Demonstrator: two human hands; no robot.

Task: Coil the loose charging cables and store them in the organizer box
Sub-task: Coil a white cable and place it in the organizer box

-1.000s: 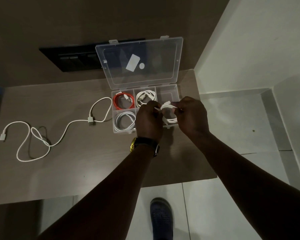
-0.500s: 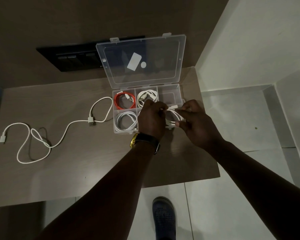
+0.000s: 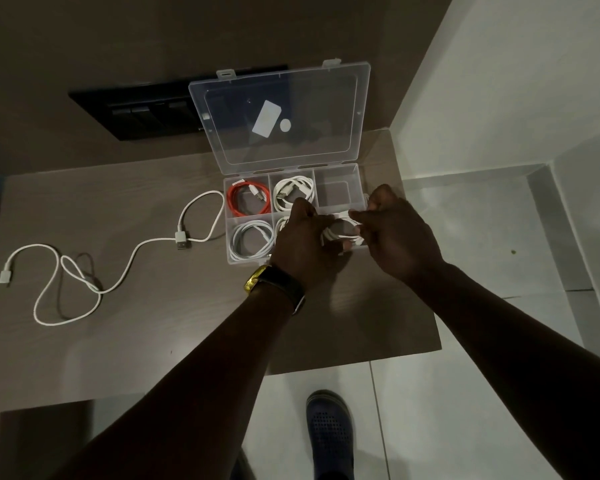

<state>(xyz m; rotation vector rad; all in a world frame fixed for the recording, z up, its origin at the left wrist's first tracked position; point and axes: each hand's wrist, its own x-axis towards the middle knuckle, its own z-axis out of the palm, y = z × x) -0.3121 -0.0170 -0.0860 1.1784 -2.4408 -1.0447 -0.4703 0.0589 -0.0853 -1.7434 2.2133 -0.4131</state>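
A clear organizer box (image 3: pixel 355 176) stands open on the brown table, lid (image 3: pixel 281 116) tilted back. Coiled in its compartments are a red cable (image 3: pixel 248 199), a white cable (image 3: pixel 294 194) and another white cable (image 3: pixel 252 240). The back right compartment holds nothing. My left hand (image 3: pixel 305 242) and my right hand (image 3: pixel 394 233) both grip a coiled white cable (image 3: pixel 342 233) over the box's front right part. A loose white cable (image 3: pixel 118 258) sprawls on the table to the left.
The brown table (image 3: pixel 153 334) ends at the right beside white floor tiles. A black panel (image 3: pixel 136 110) lies behind the box. A blue shoe (image 3: pixel 330 434) stands on the floor below the table edge.
Both hands have shifted slightly right and lower with the white coil, over the box's front right part. The loose cable on the left has not moved.
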